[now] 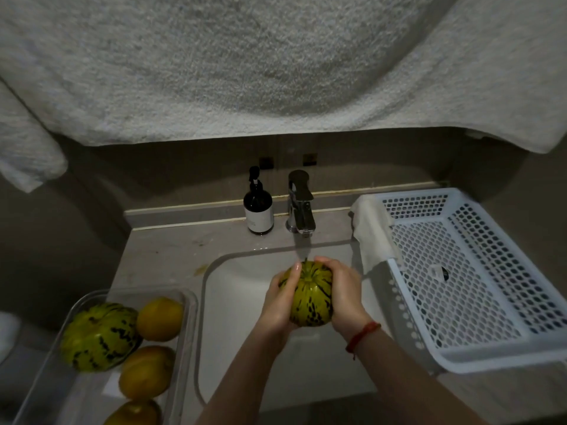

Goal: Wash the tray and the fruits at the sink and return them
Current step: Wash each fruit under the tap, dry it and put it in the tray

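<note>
Striped melon (311, 294) held over sink (245, 348), right under faucet (301, 204); water seems to be running. Left hand (280, 305) and right hand (343, 297) both wrapped round it, one each side. Step: rinsing fruit. Clear tray (184, 357) left of the sink holds second striped melon (98, 337) and three orange fruits (159, 319), probably unwashed. White basket (478, 360) sits right, near-empty. Next probably: turn melon under stream, set it aside; wet rind likely slippery.
</note>
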Action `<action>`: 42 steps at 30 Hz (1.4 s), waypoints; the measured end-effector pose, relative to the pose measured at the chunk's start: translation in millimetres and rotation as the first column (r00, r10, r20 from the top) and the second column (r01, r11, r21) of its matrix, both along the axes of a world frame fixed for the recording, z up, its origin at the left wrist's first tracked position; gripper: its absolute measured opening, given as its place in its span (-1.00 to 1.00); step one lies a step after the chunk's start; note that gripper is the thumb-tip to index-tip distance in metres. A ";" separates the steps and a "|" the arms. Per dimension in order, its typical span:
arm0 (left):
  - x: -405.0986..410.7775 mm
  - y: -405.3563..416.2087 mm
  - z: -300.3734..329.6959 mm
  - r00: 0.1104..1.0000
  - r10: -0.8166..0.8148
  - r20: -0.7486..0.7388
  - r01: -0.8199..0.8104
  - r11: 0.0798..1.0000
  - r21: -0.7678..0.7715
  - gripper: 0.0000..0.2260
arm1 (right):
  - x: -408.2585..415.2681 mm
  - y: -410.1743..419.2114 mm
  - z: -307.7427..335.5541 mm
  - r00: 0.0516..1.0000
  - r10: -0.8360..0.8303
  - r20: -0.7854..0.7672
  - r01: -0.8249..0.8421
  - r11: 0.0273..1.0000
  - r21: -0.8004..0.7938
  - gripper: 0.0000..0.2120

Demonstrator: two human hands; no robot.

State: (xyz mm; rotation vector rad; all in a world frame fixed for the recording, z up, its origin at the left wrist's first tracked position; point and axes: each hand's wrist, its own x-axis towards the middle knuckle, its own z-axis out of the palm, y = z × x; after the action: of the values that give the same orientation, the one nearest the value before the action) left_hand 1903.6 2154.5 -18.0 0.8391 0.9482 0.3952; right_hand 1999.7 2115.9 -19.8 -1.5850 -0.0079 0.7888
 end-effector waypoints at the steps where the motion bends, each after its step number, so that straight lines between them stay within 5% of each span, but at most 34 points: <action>1: 0.5 -1.1 -2.7 0.999 0.042 0.007 -0.042 0.999 0.024 -0.67 | -1.9 -0.7 -1.2 1.000 0.002 -0.014 -0.002 1.000 -0.028 -0.87; 5: -2.2 4.9 -10.8 0.987 0.156 -0.042 -0.128 0.912 0.390 -0.84 | -24.7 -5.1 -10.2 0.983 0.102 -0.154 -0.114 0.991 -0.071 -0.70; 7: -5.4 12.3 -12.2 0.978 0.200 -0.061 -0.164 0.914 0.372 -0.92 | -38.4 -11.0 -17.7 0.976 0.183 0.120 -0.179 0.983 -0.043 -0.80; 10: -9.1 22.2 -6.8 0.984 0.154 -0.086 -0.157 0.987 -0.037 -0.73 | -42.4 -21.3 -13.6 0.722 0.311 0.618 -0.367 0.929 -0.039 -0.72; 13: -13.0 22.6 -0.8 0.999 0.035 0.013 -0.027 0.910 -0.413 -0.58 | -29.0 -23.0 -7.1 0.426 0.348 0.835 -0.474 0.872 -0.122 -0.60; 15: -12.9 17.7 -1.8 1.000 0.020 0.018 -0.008 0.871 -0.491 -0.59 | -20.9 -23.6 -6.8 0.369 0.288 0.884 -0.491 0.868 -0.078 -0.66; 17: -10.1 12.0 -5.8 0.999 -0.033 -0.015 0.022 0.884 -0.467 -0.62 | -20.2 -20.3 -4.6 0.580 0.247 0.776 -0.430 0.902 0.035 -0.83; 19: -6.2 7.9 -10.3 0.999 -0.050 -0.015 0.038 0.898 -0.439 -0.59 | -15.6 -9.6 -3.9 0.879 0.215 0.425 -0.246 0.969 0.020 -0.90; 21: -3.8 8.7 -14.5 1.000 -0.002 0.019 0.010 0.910 -0.415 -0.52 | -8.0 -1.2 0.2 0.986 0.167 0.006 -0.165 0.980 -0.114 -0.79; 23: -2.8 10.5 -13.0 0.999 0.035 0.038 -0.021 0.942 -0.335 -0.49 | -2.1 1.1 3.3 0.960 0.158 -0.229 -0.188 0.975 -0.114 -0.70; 27: 2.8 3.1 -9.4 0.970 0.241 0.010 -0.241 0.970 0.003 -0.68 | -3.2 3.4 1.9 0.922 0.107 -0.372 -0.112 0.994 0.007 -0.65; 30: -0.6 -5.9 -6.9 0.937 0.334 0.099 -0.345 0.851 0.396 -0.81 | -6.1 2.7 -2.3 0.860 0.085 -0.503 -0.046 0.995 0.089 -0.58; 33: -6.0 -7.8 -9.9 0.957 0.289 0.020 -0.199 0.607 0.769 -0.80 | -10.5 -1.1 1.4 0.786 0.133 -0.603 -0.017 0.981 0.195 -0.56; 34: -6.2 -6.9 -11.6 0.958 0.285 -0.013 -0.159 0.571 0.805 -0.77 | -13.7 -1.4 2.3 0.821 0.122 -0.558 -0.029 0.985 0.173 -0.57; 35: -5.1 -5.2 -10.5 0.956 0.291 -0.023 -0.175 0.634 0.753 -0.79 | -18.3 -1.8 2.7 0.886 0.096 -0.454 -0.047 0.992 0.119 -0.63; 37: -1.2 2.0 -2.1 0.944 0.331 -0.003 -0.306 0.875 0.376 -0.80 | -32.2 -3.3 4.1 0.997 0.064 -0.043 -0.061 0.997 0.051 -0.84; 38: 0.4 6.6 0.5 0.944 0.331 0.007 -0.329 0.937 0.112 -0.75 | -39.2 -7.0 4.4 0.965 0.108 0.240 -0.124 0.991 0.052 -0.86; 40: -1.0 11.7 0.8 0.954 0.290 0.077 -0.255 0.919 -0.300 -0.62 | -46.4 -15.5 0.0 0.680 0.215 0.701 -0.271 0.962 -0.033 -0.70; 42: -5.5 9.9 0.4 0.942 0.289 0.173 -0.168 0.848 -0.502 -0.58 | -40.1 -20.5 -5.5 0.341 0.268 0.901 -0.354 0.925 -0.141 -0.58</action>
State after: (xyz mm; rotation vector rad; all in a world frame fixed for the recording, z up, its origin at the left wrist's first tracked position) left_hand 1898.1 2164.5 -17.6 0.2105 0.8669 0.4330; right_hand 1959.7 2095.4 -25.4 -1.7777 -1.1992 0.0663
